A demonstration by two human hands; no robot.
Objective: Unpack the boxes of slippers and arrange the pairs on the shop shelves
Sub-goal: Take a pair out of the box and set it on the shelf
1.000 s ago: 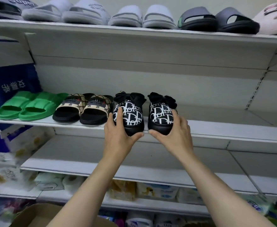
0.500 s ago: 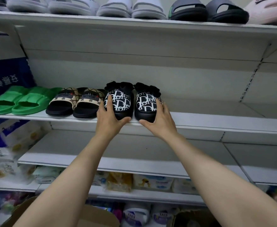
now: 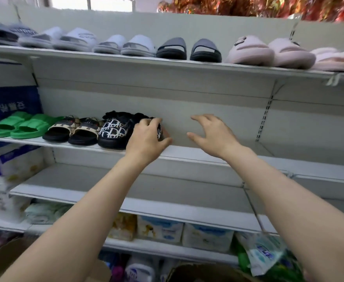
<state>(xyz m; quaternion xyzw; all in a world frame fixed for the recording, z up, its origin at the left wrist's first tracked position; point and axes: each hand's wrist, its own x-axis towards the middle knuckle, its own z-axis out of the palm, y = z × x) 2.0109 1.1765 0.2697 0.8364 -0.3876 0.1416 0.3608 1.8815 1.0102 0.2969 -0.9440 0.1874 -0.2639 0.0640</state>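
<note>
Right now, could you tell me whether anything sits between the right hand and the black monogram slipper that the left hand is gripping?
Nothing visible does. The right hand hovers open over a bare stretch of the middle shelf, apart from the black monogram slipper that the left hand mostly covers; only bare shelf lies between them.

Bright, even light, soft shadows under each shelf (image 3: 187, 154). Window (image 3: 92, 3) top left blown out to white. Motion blur thru frame, worst at edges: slippers (image 3: 8, 35) top left smeared, packs (image 3: 159, 228) at bottom soft. Wide-angle bends shelf lines, esp. at sides. No hard glare on the white panels.
</note>
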